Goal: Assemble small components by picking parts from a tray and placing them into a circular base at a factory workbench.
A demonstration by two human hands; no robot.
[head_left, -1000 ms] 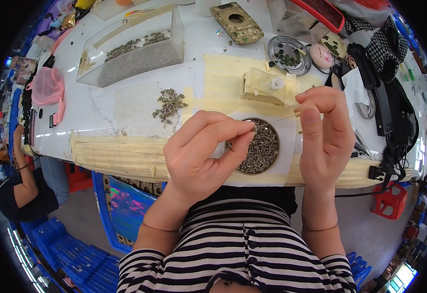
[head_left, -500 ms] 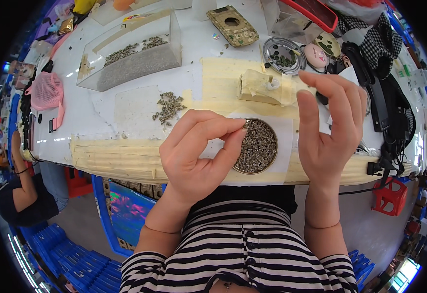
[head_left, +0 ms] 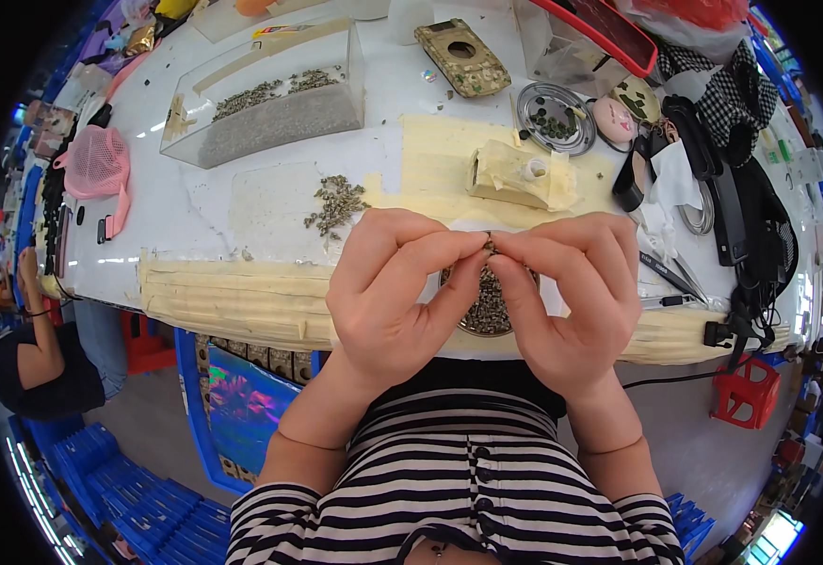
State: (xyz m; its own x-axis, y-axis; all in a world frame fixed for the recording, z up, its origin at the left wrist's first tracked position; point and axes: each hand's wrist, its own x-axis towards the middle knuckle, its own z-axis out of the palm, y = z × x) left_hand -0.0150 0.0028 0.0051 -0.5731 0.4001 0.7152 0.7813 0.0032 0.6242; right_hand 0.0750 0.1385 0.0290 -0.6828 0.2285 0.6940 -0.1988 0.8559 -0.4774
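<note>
Left hand (head_left: 383,297) and right hand met at the fingertips, the left thumb and forefinger pinched together on a tiny dark piece (head_left: 490,247), mostly hidden, its exact shape too small to make out. That piece appeared over the round tin (head_left: 487,333) of small metal bits (head_left: 487,309). Such a hold looked precarious: too light a squeeze, or a twist from either side, could make the piece spring free, and among so many bits it would be hard to find again. A dropped wrist could also catch the tin's rim and tip it, spilling bits toward the taped table edge (head_left: 675,341). Just beyond stood a tape-covered block (head_left: 501,179) with a white ring (head_left: 534,169) on top, which a knuckle pushed forward might nudge. At the right hand (head_left: 576,301), thumb and forefinger were close together at the same spot; whether they gripped the piece or merely touched it, I could not tell. Farther right lay a dark slim tool (head_left: 668,273), which a careless sideways sweep might knock away.
</note>
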